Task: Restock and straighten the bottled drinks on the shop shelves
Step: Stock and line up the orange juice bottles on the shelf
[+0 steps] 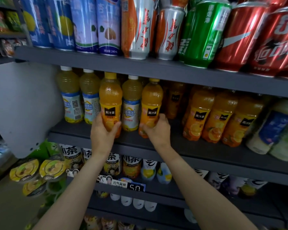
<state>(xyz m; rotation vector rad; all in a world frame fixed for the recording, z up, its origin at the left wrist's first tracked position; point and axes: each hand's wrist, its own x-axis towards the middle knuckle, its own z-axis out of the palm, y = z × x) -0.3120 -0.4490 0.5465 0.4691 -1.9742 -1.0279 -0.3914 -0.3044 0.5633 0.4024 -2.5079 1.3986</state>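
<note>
On the middle shelf point(198, 151) my left hand point(103, 130) grips the lower part of an orange juice bottle point(110, 97) with a yellow cap. My right hand point(156, 128) grips the base of a second orange juice bottle point(152, 100). Both bottles stand upright near the shelf's front edge. A pale yellow bottle with a white cap point(131, 100) stands between them. Two more pale yellow bottles point(80, 93) stand to the left. Three orange juice bottles point(219, 117) line up at the right, with others behind in shadow.
Drink cans point(140, 27) fill the top shelf point(106, 62) close above the bottle caps. White and blue bottles point(273, 128) lean at the far right. Tea bottles point(113, 165) fill the lower shelf. A grey side panel point(23, 105) stands left, with yellow-lidded cups point(38, 170) below it.
</note>
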